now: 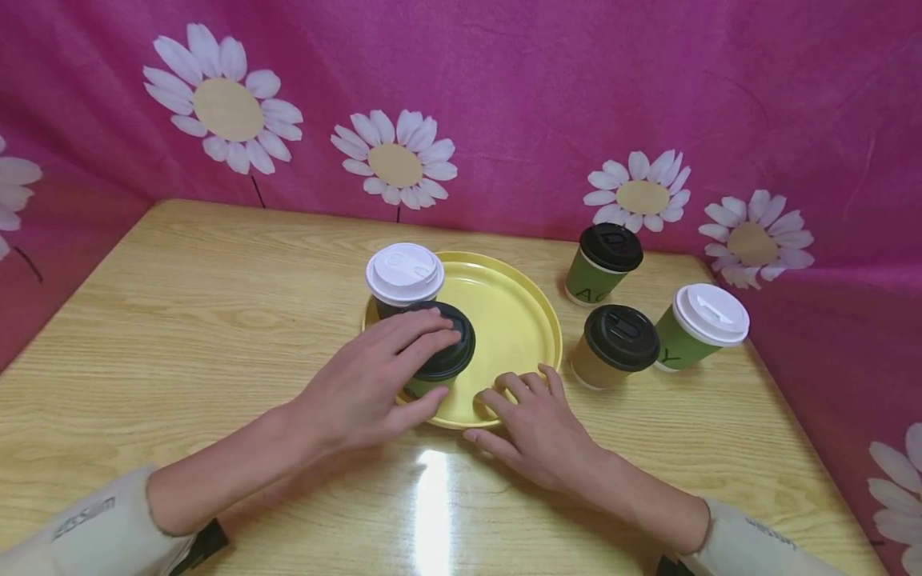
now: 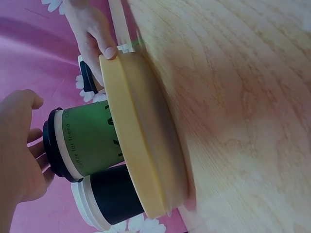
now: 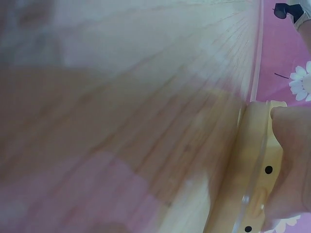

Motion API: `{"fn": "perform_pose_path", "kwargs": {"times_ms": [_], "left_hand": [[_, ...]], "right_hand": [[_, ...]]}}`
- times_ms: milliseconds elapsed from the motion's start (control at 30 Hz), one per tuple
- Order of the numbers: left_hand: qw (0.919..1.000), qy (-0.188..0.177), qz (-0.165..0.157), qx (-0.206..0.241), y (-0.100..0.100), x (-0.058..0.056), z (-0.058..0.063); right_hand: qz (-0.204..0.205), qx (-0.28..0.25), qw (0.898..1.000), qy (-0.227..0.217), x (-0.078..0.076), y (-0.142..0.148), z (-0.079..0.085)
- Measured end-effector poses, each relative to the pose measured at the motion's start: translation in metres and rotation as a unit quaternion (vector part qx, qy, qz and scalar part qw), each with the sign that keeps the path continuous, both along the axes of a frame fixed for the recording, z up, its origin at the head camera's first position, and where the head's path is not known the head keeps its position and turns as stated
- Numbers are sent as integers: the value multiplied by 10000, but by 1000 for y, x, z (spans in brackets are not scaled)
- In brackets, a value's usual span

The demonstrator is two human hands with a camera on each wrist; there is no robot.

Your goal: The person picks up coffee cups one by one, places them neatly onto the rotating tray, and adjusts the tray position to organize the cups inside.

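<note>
On a round yellow tray stand two lidded paper cups. The nearer, a green cup with a black lid, has my left hand over it. The fingers reach across the lid's far side, while the thumb is held away from the cup. Just behind stands a black cup under a white lid, close beside the green one. My right hand holds the tray's near right rim, thumb against the outside and fingers over the inside.
To the tray's right stand a green cup with a black lid, a brown cup with a black lid, and a green cup with a white lid. A pink flowered cloth hangs behind the wooden table.
</note>
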State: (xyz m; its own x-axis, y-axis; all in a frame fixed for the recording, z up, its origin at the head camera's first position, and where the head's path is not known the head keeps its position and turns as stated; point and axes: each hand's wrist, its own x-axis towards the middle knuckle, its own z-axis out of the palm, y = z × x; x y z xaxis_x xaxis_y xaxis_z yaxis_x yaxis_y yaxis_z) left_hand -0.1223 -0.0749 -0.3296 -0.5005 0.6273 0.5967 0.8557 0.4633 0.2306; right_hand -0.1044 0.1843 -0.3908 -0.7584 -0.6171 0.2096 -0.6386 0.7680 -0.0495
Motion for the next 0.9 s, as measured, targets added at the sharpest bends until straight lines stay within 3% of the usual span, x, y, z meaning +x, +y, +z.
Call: {"fn": "perform_pose_path", "kwargs": {"times_ms": [900], "left_hand": [[9995, 272, 148, -34, 3, 0, -6]], "right_hand": [[2, -31, 10000, -21, 2, -2, 1]]}}
